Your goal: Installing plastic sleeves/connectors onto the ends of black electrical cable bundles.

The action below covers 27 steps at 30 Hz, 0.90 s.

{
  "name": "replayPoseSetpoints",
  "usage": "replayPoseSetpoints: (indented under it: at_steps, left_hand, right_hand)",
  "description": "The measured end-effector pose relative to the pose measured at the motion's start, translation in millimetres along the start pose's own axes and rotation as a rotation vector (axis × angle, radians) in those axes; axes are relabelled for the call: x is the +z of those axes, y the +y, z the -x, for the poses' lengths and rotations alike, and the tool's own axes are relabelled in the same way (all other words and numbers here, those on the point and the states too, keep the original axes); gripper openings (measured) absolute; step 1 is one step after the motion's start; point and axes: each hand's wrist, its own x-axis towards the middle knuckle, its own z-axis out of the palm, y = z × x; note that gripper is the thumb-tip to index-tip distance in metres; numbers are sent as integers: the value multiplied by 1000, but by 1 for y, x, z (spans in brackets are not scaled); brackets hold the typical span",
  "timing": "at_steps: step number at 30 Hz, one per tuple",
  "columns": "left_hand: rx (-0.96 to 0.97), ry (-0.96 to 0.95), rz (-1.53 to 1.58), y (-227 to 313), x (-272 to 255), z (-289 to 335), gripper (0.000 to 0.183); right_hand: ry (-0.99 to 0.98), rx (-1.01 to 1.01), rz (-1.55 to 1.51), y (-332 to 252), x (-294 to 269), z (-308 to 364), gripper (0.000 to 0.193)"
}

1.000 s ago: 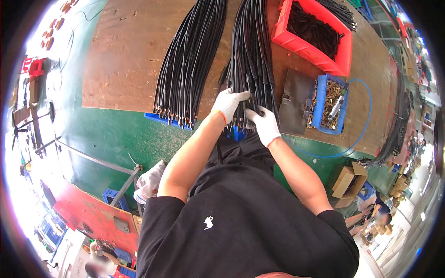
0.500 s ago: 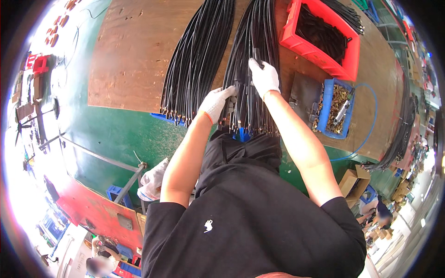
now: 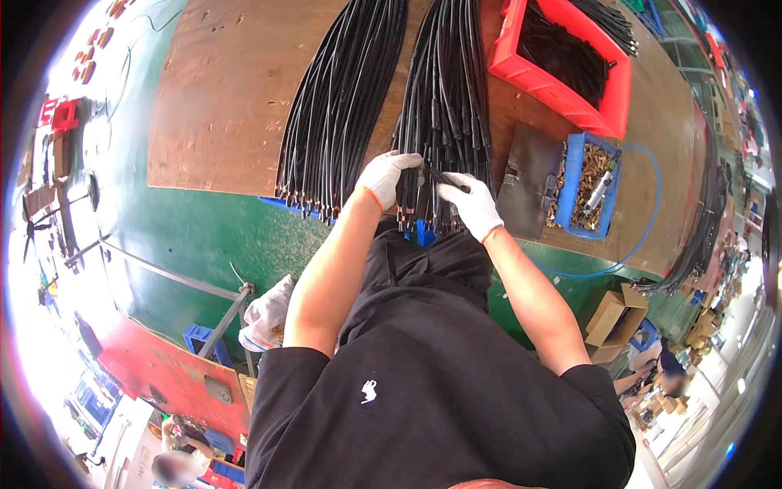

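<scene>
Two bundles of long black cables lie on the brown table, a left bundle (image 3: 342, 98) and a right bundle (image 3: 444, 90); their copper-coloured ends point toward me. Both my hands wear white gloves. My left hand (image 3: 386, 178) is closed at the left side of the right bundle, its fingertips pinching a black cable near the end. Beside it, over the same bundle, my right hand (image 3: 474, 204) pinches a dark, short tube-like piece (image 3: 440, 177) between thumb and fingers. Whether this piece sits around a cable is too small to tell.
At the far right stands a red crate (image 3: 617, 102) full of black tube pieces. Nearer is a blue bin (image 3: 575, 175) of brass-coloured terminals, with a silver tool (image 3: 599, 192) and blue hose (image 3: 656, 196). A dark metal plate (image 3: 521, 183) lies beside it. People work in the background.
My right hand has come down toward me from higher up the right bundle, ending near its cable ends beside my left hand. My left hand has hardly moved.
</scene>
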Motion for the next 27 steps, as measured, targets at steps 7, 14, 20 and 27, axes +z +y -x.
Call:
replayPoseSetpoints:
  at_steps: [7,14,20,27]
  left_hand:
    - [-121,9,-169,15,21,13,19]
    - [111,14,-200,3,28,12,10]
    - [142,55,-144,1,39,20,10]
    - [198,29,-147,-2,40,21,11]
  right_hand:
    - [-149,-68,126,-2,-4,31,47]
    - [-181,-26,193,16,-14,55,46]
    - [-177,-70,328,19,-21,65,57]
    - [-171,-103,262,23,-22,68,55]
